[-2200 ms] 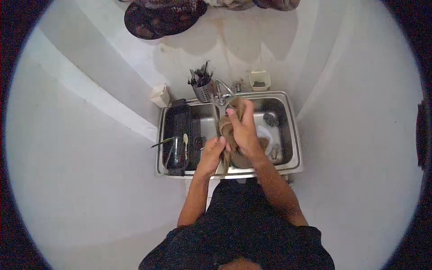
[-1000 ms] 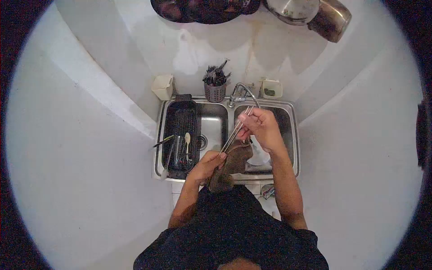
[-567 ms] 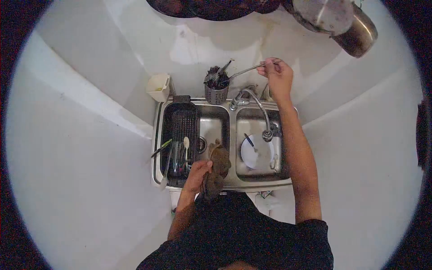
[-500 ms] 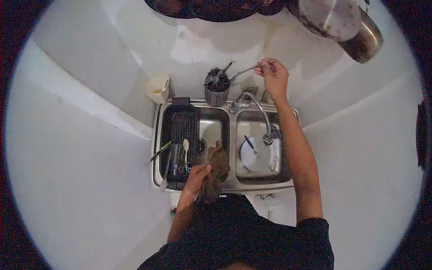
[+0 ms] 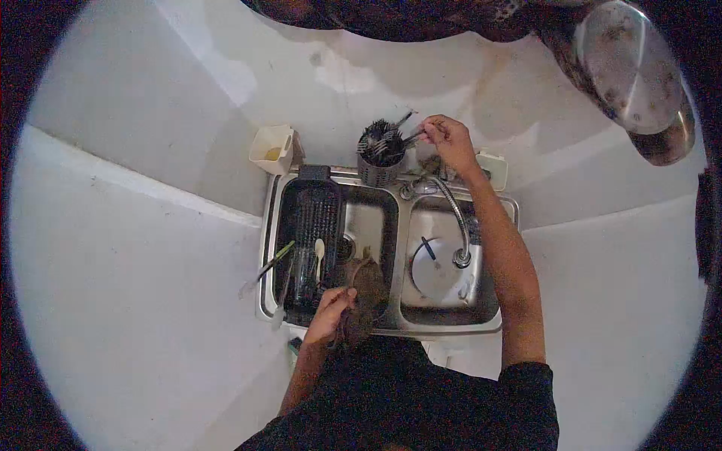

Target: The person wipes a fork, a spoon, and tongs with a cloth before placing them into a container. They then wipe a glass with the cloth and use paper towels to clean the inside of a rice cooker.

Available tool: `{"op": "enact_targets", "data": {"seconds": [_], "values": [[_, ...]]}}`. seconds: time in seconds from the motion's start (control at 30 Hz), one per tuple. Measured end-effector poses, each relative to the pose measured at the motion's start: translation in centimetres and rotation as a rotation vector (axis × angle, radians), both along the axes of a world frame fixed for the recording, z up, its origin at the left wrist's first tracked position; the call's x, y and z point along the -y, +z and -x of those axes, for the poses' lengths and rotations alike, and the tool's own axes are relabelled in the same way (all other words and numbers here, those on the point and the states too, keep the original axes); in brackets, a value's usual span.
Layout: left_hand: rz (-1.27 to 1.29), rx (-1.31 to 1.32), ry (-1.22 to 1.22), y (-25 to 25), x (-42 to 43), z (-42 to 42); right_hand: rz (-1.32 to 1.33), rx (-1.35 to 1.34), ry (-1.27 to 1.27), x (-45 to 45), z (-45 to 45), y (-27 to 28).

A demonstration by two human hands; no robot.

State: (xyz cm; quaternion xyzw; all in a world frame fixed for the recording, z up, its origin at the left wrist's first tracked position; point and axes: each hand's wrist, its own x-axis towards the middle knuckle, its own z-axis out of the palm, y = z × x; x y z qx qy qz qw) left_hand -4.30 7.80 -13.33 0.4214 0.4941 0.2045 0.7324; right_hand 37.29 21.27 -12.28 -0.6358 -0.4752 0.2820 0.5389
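My right hand (image 5: pixel 451 146) is closed in a pinch on the handle of a metal utensil (image 5: pixel 413 137), its kind hidden. The utensil's lower end goes in among the forks and other cutlery in a perforated metal cutlery holder (image 5: pixel 378 174) behind the sink. Over the front of the left basin, my left hand (image 5: pixel 329 312) is closed on a dark brown cloth (image 5: pixel 368 292), which hangs bunched and partly covers the basin.
A black dish rack (image 5: pixel 314 197) with a pale spoon (image 5: pixel 320 255) stands in the left basin. In the right basin, a white plate (image 5: pixel 440 278) lies under the curved faucet (image 5: pixel 456 207). A cream container (image 5: pixel 272 150) stands behind left. Pans (image 5: pixel 632 68) hang above right.
My right hand has come closer to the cutlery holder, and the utensil sits deeper in it. My left hand keeps hold of the cloth. The camera view has shifted.
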Motion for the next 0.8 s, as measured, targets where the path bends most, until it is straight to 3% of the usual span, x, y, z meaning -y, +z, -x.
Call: {"op": "enact_targets", "data": {"seconds": [0.07, 0.2, 0.4, 0.5, 0.6, 0.7, 0.8], "values": [[0.07, 0.005, 0.092, 2.0, 0.3, -1.4, 0.053, 0.121, 0.03, -0.3, -0.5, -0.5], [-0.041, 0.011, -0.064, -0.1, 0.0, -0.7, 0.142, 0.344, 0.052, -0.6, -0.9, -1.3], [-0.093, 0.022, -0.081, -1.3, 0.6, -0.8, 0.138, 0.381, 0.052, -1.7, -1.6, -2.5], [-0.074, -0.044, -0.03, -1.7, 1.3, -1.1, 0.257, 0.363, 0.05, -2.1, -1.5, -2.3], [0.015, -0.043, 0.072, -0.8, 2.1, -1.7, -0.024, 0.502, -0.044, -2.4, -1.5, -3.0], [0.056, -0.019, 0.037, -1.5, 2.5, -1.0, 0.059, 0.239, -0.048, -2.9, -1.8, -1.9], [0.047, 0.069, -0.044, -0.7, 2.3, -0.8, 0.049, 0.208, -0.033, -1.7, -1.4, 1.1]]}}
